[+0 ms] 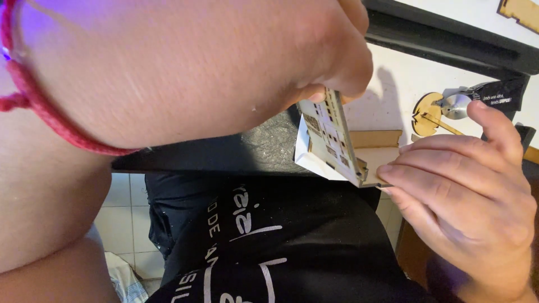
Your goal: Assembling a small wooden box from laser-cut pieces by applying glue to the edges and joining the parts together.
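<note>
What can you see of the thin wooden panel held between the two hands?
The wooden panel is a thin, pale sheet, plywood by its look, with small rectangular cut-outs and notched edges. It is tilted steeply, nearly edge-on to the camera, above the edge of the table. The left hand pinches its upper end; the right hand grips its lower corner with the fingertips. A white sheet lies against its underside.

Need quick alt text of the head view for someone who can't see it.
Two bare hands hold a small laser-cut wooden panel over a lap: left hand pinches its top, right hand its lower edge. More wooden pieces lie on the white table behind.
</note>
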